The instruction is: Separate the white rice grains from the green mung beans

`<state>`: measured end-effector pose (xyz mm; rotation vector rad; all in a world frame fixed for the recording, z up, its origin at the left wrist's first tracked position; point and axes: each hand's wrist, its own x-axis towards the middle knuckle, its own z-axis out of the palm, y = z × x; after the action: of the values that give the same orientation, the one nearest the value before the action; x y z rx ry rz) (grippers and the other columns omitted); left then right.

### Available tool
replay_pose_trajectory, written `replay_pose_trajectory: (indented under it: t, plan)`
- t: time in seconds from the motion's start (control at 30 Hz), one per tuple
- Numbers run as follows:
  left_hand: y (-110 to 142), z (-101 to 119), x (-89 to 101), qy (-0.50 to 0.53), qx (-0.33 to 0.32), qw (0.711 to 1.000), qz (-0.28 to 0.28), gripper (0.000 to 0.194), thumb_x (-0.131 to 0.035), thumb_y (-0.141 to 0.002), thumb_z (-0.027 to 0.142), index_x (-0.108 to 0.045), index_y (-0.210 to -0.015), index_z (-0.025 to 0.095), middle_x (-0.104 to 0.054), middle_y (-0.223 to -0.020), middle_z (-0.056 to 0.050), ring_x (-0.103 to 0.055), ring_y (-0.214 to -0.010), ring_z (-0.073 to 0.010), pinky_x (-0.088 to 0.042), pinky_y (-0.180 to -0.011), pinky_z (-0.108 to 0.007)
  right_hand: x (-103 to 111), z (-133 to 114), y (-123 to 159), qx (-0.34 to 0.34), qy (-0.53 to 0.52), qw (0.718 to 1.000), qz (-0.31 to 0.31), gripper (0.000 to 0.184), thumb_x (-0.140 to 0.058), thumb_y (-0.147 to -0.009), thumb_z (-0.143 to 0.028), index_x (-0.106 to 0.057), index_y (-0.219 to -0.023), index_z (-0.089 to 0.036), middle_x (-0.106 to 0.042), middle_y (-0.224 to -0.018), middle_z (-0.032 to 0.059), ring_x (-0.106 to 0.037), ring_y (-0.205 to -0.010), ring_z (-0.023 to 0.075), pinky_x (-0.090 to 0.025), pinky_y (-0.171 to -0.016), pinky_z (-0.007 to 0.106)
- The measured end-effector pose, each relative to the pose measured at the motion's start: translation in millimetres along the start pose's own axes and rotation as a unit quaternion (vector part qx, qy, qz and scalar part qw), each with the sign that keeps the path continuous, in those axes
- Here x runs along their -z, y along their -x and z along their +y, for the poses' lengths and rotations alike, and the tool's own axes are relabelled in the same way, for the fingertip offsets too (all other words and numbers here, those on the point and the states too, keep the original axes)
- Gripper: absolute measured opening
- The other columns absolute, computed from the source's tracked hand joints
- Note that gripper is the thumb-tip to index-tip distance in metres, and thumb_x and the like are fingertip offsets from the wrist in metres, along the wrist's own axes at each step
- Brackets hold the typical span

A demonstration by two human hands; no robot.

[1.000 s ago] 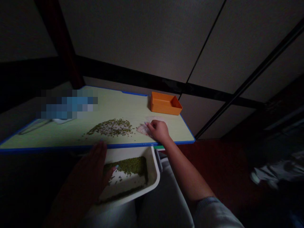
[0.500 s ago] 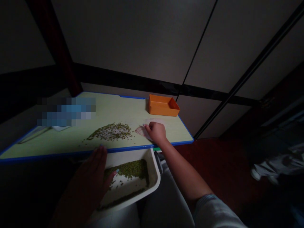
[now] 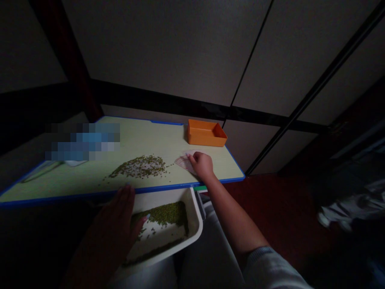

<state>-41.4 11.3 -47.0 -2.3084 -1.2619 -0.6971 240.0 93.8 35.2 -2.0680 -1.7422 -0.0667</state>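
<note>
My right hand (image 3: 202, 163) is closed on a thin pinkish patterned sheet (image 3: 184, 162), resting low on the table's right part. Whether the sheet is paper or plastic I cannot tell. Left of it, small green grains (image 3: 140, 166) lie scattered in a loose patch. Below the table edge sits a white tray (image 3: 197, 224) with more green grains (image 3: 168, 213) heaped along its far side. My left hand (image 3: 120, 216), dark in shadow, reaches over the tray's left part. Its fingers stretch towards the table edge and its thumb is apart, over the grains.
An orange rectangular box (image 3: 207, 138) stands at the back right of the pale table (image 3: 129, 134), which has a blue rim. A blurred-out blue item (image 3: 90, 138) lies at the left. Cabinet panels rise behind. Pale clothing or cloth (image 3: 351, 208) shows at far right.
My right hand has slid slightly to the right with the pinkish sheet, away from the scattered grains. My left hand, the tray and the box stay as they were.
</note>
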Motion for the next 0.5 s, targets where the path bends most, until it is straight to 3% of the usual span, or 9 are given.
replay_pose_trajectory:
  t: [0.23,0.5]
  plan:
    - [-1.6,-2.5,0.4,0.0,-0.014,1.0,0.009,0.082,-0.032,-0.087,0.053,-0.011,-0.149,0.003,-0.046,-0.145,-0.03,-0.048,-0.133,-0.0391,-0.048,-0.1,-0.052,-3.4,-2.2,-0.7,0.044,-0.02,0.999,0.0,0.043,-0.047,-0.096,-0.049,-0.068,-0.073,-0.019,-0.071,-0.074,0.0039,-0.057,-0.065,0.0131,-0.025,-0.058,0.027]
    - [0.3,-0.5,-1.3,0.009,0.007,1.0,-0.006,0.081,-0.027,-0.087,0.053,-0.015,-0.149,0.003,-0.044,-0.147,-0.028,-0.046,-0.135,-0.038,-0.047,-0.102,-0.052,-1.3,-8.1,-3.0,0.023,0.015,0.999,-0.03,0.042,-0.047,-0.096,-0.05,-0.072,-0.08,-0.02,-0.074,-0.082,0.0071,-0.061,-0.071,0.0154,-0.027,-0.06,0.027]
